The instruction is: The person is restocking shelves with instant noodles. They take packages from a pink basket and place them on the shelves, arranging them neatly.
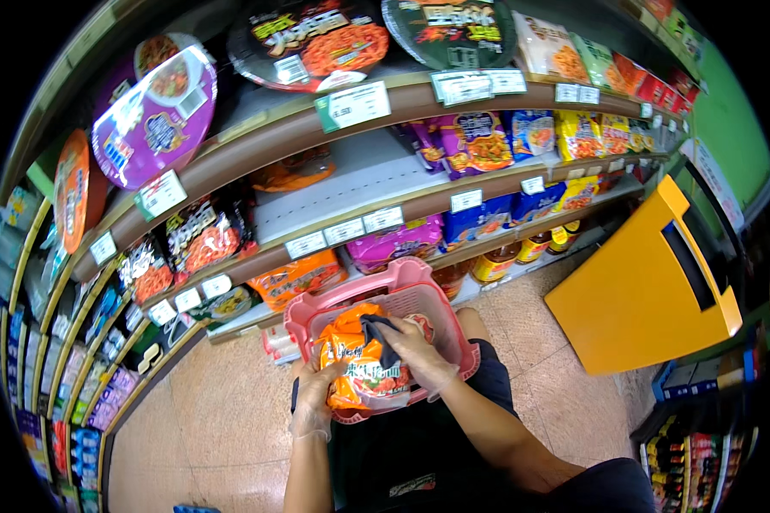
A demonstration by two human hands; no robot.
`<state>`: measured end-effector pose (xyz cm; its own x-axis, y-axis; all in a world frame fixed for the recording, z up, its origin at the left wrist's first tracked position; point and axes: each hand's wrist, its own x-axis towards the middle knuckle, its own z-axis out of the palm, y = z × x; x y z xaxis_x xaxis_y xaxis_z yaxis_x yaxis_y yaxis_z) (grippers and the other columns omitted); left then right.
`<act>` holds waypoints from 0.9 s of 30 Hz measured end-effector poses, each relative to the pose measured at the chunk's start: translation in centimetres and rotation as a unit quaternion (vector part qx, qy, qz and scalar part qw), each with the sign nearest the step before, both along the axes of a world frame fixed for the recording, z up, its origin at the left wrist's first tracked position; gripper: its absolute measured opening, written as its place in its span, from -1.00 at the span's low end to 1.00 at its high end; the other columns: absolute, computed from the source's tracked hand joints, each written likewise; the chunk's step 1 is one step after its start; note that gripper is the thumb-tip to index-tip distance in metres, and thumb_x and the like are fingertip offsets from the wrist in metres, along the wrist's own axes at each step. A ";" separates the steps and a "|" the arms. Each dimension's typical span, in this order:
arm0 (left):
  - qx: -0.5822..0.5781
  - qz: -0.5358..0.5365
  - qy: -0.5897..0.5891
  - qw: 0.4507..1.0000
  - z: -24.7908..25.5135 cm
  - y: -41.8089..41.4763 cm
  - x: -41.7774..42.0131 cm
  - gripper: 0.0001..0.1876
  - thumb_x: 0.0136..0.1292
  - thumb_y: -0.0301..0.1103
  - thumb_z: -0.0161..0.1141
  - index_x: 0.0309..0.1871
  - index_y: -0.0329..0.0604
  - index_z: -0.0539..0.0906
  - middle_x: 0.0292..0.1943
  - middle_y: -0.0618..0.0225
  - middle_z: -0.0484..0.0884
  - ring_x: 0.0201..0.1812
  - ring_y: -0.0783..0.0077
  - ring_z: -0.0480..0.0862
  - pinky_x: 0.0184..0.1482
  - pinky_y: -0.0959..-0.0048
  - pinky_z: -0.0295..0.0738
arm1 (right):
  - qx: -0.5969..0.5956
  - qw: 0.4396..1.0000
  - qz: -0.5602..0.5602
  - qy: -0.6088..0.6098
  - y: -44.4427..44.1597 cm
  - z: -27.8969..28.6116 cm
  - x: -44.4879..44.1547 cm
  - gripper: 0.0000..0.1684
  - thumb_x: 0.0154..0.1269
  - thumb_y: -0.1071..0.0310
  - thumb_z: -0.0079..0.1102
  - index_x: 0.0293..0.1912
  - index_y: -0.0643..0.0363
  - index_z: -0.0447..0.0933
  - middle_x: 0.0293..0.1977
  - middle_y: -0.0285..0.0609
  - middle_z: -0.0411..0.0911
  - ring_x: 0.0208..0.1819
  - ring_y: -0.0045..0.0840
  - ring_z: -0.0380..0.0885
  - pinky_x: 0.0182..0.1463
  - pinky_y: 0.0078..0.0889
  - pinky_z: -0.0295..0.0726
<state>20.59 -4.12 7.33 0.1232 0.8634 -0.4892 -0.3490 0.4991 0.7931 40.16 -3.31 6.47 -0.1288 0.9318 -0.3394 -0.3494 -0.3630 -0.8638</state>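
Observation:
A pink plastic basket [452,320] rests at my lap, with an orange packet of instant noodles [350,340] above its opening. My left hand [317,391], in a clear thin glove, grips the packet by its left edge. In my right hand [417,356], also in a clear glove, is a dark cloth [382,336], pressed against the packet's upper part. Another round-looking package [421,326] shows partly inside the basket behind my right hand. The rest of the basket's contents is hidden by the packet and my hands.
Store shelves [359,170] curve across the front, holding bowl noodles [314,45], bagged noodles [481,144] and jars [495,260] at the bottom. A large yellow bin [635,288] stands at the right on the tiled floor [224,397]. More stocked shelves line the left and lower right.

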 end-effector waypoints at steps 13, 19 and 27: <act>-0.054 0.094 -0.094 0.990 -2.1 0.5 -4.6 -0.57 0.16 -0.58 0.26 0.13 -0.28 0.46 -0.09 0.20 0.67 -0.19 0.39 0.71 -0.12 0.45 0.66 | -0.025 1.000 -0.019 -0.002 0.0 1.9 7.6 -0.59 0.26 0.43 0.24 0.09 0.33 0.50 -0.18 -0.15 0.65 -0.24 -0.52 0.65 -0.15 -0.52 0.67; 0.104 0.146 -0.082 0.980 0.0 0.3 2.2 -0.55 0.20 -0.61 0.25 0.17 -0.19 0.44 0.03 0.28 0.61 -0.04 0.45 0.64 0.03 0.44 0.57 | 0.294 0.935 -0.034 -0.195 -0.3 0.9 1.2 -0.43 0.31 0.22 0.19 0.26 0.20 0.39 0.25 -0.01 0.39 0.32 -0.30 0.34 0.37 -0.26 0.28; 0.099 0.198 -0.124 0.967 0.7 -0.5 3.5 -0.51 0.28 -0.59 0.17 0.27 -0.24 0.34 0.10 0.21 0.57 0.04 0.33 0.63 0.12 0.31 0.58 | 0.132 0.965 -0.190 -0.121 -0.2 -0.4 0.7 -0.55 0.49 0.29 -0.07 0.27 0.24 0.38 0.35 0.10 0.22 0.41 -0.18 0.19 0.43 -0.17 0.15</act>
